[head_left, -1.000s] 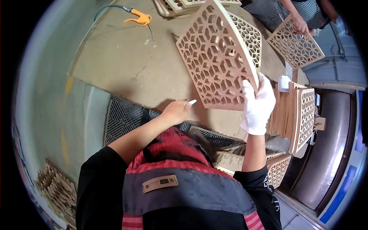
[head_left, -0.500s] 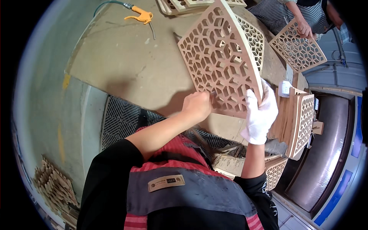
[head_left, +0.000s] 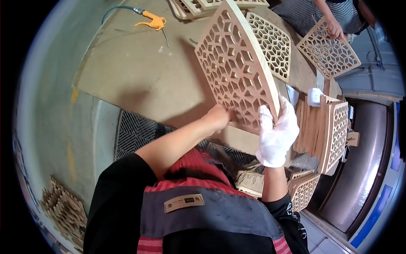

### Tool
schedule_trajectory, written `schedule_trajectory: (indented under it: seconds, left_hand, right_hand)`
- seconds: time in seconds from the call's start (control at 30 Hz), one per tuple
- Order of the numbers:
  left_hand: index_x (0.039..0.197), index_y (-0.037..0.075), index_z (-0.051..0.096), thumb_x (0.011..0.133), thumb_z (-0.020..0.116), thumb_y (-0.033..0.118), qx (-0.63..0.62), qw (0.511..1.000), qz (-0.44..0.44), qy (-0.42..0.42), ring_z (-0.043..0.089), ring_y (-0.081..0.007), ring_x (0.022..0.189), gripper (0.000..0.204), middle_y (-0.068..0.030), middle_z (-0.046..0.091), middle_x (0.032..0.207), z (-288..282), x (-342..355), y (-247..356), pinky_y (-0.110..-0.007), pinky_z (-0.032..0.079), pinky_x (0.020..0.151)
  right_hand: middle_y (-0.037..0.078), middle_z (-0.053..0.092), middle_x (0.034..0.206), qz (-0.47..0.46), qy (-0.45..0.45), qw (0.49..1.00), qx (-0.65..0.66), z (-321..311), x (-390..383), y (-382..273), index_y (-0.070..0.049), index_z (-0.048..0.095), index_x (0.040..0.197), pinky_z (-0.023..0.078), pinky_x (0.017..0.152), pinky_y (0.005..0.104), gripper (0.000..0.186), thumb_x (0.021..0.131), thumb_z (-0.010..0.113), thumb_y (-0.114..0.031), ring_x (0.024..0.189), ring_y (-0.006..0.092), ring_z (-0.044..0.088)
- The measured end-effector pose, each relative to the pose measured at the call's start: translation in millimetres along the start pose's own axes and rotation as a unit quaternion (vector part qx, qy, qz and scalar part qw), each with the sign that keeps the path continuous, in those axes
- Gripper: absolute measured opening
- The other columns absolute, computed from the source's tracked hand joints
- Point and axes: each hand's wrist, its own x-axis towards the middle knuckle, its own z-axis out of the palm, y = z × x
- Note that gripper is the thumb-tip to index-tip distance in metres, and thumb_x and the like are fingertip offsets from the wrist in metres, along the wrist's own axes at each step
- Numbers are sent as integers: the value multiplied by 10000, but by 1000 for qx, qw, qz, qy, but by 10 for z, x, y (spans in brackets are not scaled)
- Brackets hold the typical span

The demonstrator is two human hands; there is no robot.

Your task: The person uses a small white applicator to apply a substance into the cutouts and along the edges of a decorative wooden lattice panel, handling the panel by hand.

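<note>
- The left hand [head_left: 218, 118], bare, comes in from the lower left on a bent forearm, its fingers curled in at the lattice panel's lower left part; the fingertips are hard to make out, so I cannot tell whether it grips anything.
- The right hand [head_left: 276, 137], in a white glove, reaches up from below and is closed on the panel's lower right corner, thumb on the near face and fingers around the edge.
- The wooden lattice panel [head_left: 237, 70] stands tilted above the near part of the worktable [head_left: 127, 63], hiding part of the tabletop and overlapping a second lattice panel [head_left: 270, 46] behind it.
- An orange air gun [head_left: 154, 20] on a hose lies at the far left of the table, well apart from both hands.
- To the right of the glove is a stack of panels [head_left: 311, 127], with a small white container [head_left: 314, 96] at its far end.
- At upper right, a co-worker's hand [head_left: 335, 29] holds another panel [head_left: 329, 57].
</note>
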Motion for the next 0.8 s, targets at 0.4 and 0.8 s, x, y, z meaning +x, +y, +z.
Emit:
schedule_trajectory:
  seconds: [0.4,0.8]
  left_hand:
    - [1043,79,686,842,523,111,435,871,198,108,649,-372,948,261,-206,686,951,-100,-120,-22,-440,506,831]
    - [882,-15,667,971,402,289,131,978,101,128,648,-368,826,413,-238,654,821,-896,37,121,-442,488,773]
  right_hand:
    - [154,678,979,44,-2,997,60,6,13,-28,65,582,1158,503,842,294,380,808,705,-16,884,185,651]
    - [133,681,952,72,-8,994,80,29,-6,-148,61,598,1135,510,821,288,354,799,698,9,857,170,649]
